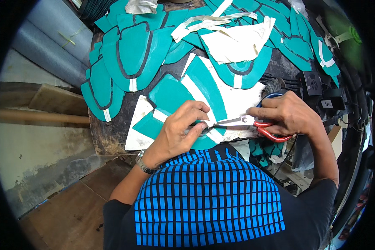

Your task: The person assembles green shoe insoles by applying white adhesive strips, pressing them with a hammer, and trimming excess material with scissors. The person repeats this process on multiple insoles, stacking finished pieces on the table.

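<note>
Fingers (196, 111) of the left hand (177, 133) are pinching a flat teal sheet backed with white fabric (204, 89), lying on the dark worn worktable (112, 133), while the right hand (289, 114) is gripping red-handled steel scissors (254, 123), blades biting its lower edge.

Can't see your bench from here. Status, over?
Right hand grips red-handled scissors. Left hand pins teal-and-white piece. Cut teal pieces piled behind.

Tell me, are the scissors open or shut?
Slightly open: the scissors' blades show a thin gap where they meet the teal piece.
</note>
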`<state>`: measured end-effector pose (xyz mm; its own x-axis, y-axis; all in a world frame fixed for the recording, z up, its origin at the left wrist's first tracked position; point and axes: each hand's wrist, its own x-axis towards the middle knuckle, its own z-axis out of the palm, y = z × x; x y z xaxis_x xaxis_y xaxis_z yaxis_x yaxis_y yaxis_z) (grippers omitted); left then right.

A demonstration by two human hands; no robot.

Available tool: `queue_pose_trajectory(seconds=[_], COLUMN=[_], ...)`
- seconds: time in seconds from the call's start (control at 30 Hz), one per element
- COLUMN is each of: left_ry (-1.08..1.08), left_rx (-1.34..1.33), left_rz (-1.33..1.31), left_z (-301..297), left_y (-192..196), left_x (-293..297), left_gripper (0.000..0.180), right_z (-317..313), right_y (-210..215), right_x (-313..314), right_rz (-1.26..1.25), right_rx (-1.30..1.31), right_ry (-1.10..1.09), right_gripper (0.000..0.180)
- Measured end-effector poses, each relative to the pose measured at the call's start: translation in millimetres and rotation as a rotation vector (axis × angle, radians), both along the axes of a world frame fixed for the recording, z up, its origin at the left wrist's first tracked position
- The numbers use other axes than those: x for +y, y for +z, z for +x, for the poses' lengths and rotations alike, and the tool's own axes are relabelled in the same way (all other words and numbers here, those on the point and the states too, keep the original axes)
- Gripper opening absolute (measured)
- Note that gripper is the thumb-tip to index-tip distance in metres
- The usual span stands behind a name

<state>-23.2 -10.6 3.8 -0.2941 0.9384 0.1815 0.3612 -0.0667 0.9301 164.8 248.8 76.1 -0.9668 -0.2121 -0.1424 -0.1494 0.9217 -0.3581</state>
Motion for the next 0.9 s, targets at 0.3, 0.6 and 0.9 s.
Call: queue_pose_trajectory(seconds=[0.3, 0.6, 0.9], left_ry=[0.121, 0.080, 0.021], left_rx=[0.234, 0.381, 0.435], left_rz=[0.239, 0.376, 0.298], left_z=[-14, -10, -12], left_y=[5, 9, -6], left_x=[-24, -35, -33], left_gripper=[0.030, 0.024, 0.027], right_z=[-44, -49, -41], right_y=[-57, -11, -36], right_x=[100, -48, -120], right_rz=[0.111, -0.942, -1.271], right_rx=[0.404, -0.219, -0.205], right_ry=[-0.691, -0.761, -0.793], right_gripper=[0.050, 0.032, 0.013])
